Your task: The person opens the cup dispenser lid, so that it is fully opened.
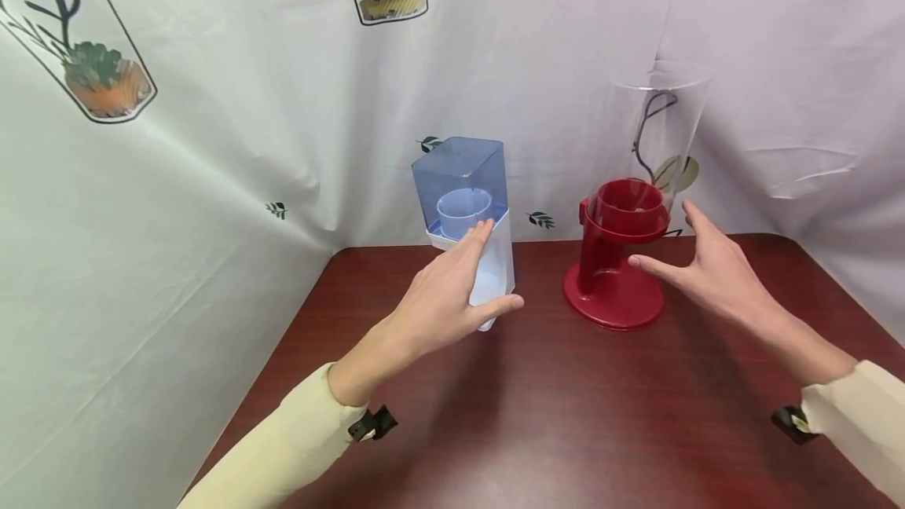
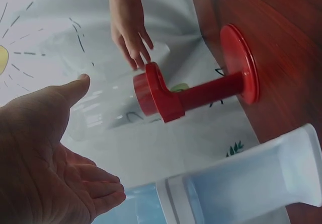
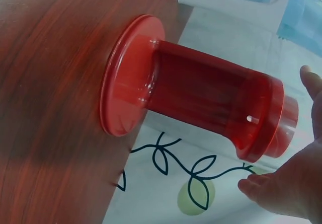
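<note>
Cream sleeves point(image 1: 283, 430) lay nearest the camera, reaching over a reddish-brown wooden table point(image 1: 566, 415) to a left hand point(image 1: 438, 301) and a right hand point(image 1: 721, 269), both loosely spread and grasping nothing. Just beyond the left hand's fingers stood a white-and-blue dispenser point(image 1: 499, 203), while a red stand point(image 1: 601, 265) bearing a clear cylinder point(image 1: 668, 124), long axis upright, stood just left of the nearer right hand, contact unclear, before printed white cloth point(image 1: 297, 100).

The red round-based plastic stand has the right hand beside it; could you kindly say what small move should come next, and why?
Perhaps close the right hand on the red round-based plastic stand near its top: thumb and fingers are parted beside that upper part and grip nothing, so a grasp there seems natural.
</note>
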`<state>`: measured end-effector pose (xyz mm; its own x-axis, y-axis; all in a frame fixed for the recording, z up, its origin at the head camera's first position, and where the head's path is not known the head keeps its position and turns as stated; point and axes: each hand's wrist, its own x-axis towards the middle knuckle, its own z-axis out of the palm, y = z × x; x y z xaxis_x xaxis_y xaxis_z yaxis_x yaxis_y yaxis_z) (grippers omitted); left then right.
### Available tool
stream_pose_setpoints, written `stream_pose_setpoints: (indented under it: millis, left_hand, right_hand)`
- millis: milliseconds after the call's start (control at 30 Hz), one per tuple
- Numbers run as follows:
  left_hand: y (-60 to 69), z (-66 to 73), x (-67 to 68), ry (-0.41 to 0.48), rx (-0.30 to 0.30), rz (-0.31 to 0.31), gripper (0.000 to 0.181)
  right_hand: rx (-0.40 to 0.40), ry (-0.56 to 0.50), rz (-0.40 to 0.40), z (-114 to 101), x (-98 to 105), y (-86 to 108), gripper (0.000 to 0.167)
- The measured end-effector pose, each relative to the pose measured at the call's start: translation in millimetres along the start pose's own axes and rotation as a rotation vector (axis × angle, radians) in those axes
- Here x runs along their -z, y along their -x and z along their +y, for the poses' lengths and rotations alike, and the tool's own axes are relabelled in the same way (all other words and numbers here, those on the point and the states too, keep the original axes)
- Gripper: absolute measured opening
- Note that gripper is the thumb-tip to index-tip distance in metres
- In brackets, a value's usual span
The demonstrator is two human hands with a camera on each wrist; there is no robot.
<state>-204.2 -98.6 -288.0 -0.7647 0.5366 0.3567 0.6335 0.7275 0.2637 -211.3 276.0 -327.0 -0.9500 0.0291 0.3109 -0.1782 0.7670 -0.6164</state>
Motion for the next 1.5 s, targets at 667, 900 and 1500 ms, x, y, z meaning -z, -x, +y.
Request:
stream_pose_setpoints:
  millis: [667,900,1500]
  left_hand:
    - [-68.6,1.9,-37.5,0.162,0.057,-0.08,0.103]
    - [-91.5,-4.1,-52.7,0.353,0.116,-0.078,0.1]
    - [-142.1,-0.1,-93.1,0.63,0.172,-0.037,0.099]
  right_hand:
    - [-0.024,-0.156,0.049,-4,-16,-20.1,0.095]
    - [-0.042,-0.217,0.063,-5,-20,-23.4,0.095]
    - [-0.082,-0.26,0.093,-1,-30,-30.9,0.094]
